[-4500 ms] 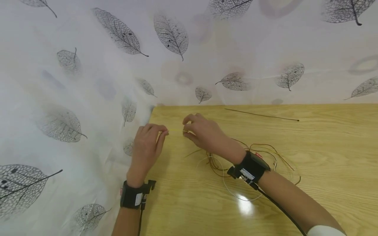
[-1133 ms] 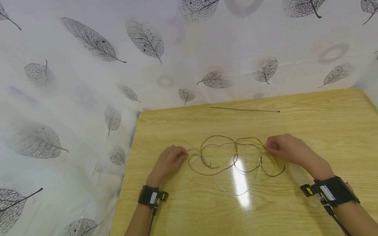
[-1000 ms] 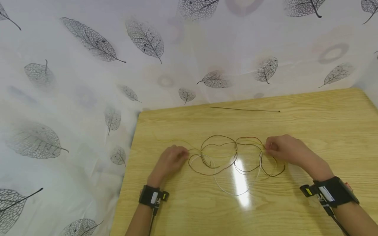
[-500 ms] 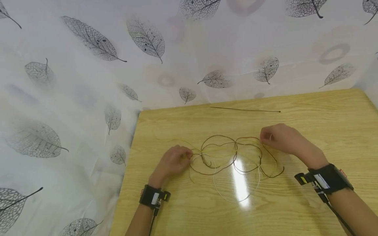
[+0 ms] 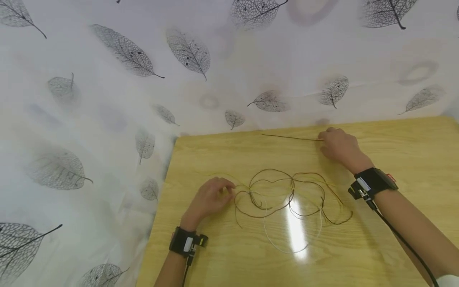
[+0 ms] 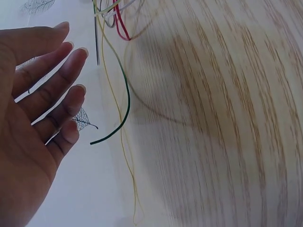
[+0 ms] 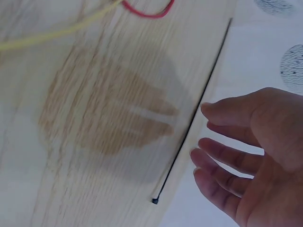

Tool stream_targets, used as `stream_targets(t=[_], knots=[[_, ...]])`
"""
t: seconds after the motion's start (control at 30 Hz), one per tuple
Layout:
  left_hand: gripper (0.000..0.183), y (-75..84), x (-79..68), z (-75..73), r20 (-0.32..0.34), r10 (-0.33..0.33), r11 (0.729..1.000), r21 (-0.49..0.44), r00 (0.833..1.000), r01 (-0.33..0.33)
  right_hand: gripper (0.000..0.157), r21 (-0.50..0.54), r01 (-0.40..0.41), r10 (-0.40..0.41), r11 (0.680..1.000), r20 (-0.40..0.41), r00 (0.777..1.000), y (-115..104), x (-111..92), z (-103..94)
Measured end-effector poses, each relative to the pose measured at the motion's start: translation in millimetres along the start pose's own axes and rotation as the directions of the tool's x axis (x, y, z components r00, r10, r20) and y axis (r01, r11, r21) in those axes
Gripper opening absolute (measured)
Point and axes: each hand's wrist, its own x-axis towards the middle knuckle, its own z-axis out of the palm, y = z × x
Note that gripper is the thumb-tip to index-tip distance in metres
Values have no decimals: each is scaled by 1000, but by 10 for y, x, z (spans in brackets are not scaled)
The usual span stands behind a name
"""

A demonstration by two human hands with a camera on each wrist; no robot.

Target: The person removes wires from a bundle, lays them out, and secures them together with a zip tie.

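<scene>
A loose bunch of thin wires lies in loops mid-table, among them a white wire (image 5: 265, 227), a red wire (image 7: 147, 15) and a green wire (image 6: 128, 94). At the bunch's left end is my left hand (image 5: 211, 197), its fingers relaxed and apart. In the left wrist view nothing sits between thumb and fingers; the green wire and a yellow wire (image 6: 128, 161) pass beside the fingertips. Toward the back edge, my right hand (image 5: 338, 147) hovers over the headed end of a black cable tie (image 7: 189, 123). Its thumb and fingers are spread, with no visible grip on the tie.
The wooden table (image 5: 215, 255) meets a leaf-printed sheet (image 5: 201, 99) along its back and left edges. A black strap with a camera is on each wrist, with a cable (image 5: 398, 235) running down the right forearm.
My right hand has left the right end of the wires and moved back to the cable tie. The left fingers have loosened at the wires' left end. The head view has shifted slightly.
</scene>
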Motion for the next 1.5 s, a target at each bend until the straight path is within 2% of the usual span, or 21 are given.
stream_targets(t=[0.1,0.2,0.4,0.57,0.67,0.8,0.87,1.0,1.2,1.3,1.37,1.43,1.5], knots=[[20,-2,14,10,-12,4,1000,-8,1000,-4,25,-15,-29,29,999,4,1000,68,42,57],[18,-9,29,24,-20,8,1000,-15,1000,-8,16,-29,-18,18,999,-1,1000,100,62,89],[15,-12,74,33,-33,9,1000,-5,999,-10,35,-75,68,-67,995,13,998,76,50,95],[15,-22,107,31,-31,-3,1000,-3,1000,3,40,-87,82,-82,993,6,997,-7,-13,86],[15,-18,120,25,-38,0,1000,-15,999,-1,31,-76,91,-92,993,-6,996,-36,-30,105],[15,-5,118,23,-38,4,1000,-29,999,-5,9,-73,105,-108,992,-40,993,-14,-38,156],[15,-2,113,23,-39,2,1000,-30,999,-3,4,-79,114,-119,990,-62,991,5,-39,175],[14,2,104,17,-47,-1,1000,-24,999,0,11,-116,157,-167,981,-83,982,20,-28,195],[14,-2,118,40,-34,-3,1000,-16,999,2,23,-131,168,-173,977,-29,984,-22,-42,179],[14,12,141,26,-22,-10,1000,-14,1000,10,24,-102,163,-165,981,-17,986,-79,-101,127],[13,21,157,11,-22,-12,1000,-16,1000,12,15,-61,169,-170,984,-5,985,-141,-166,52],[13,26,174,-1,-24,-7,1000,-13,1000,7,10,6,193,-193,981,-1,981,-222,-237,-40],[13,30,187,-4,-26,-2,1000,-3,1000,2,14,95,234,-234,968,-10,972,-316,-301,-134]])
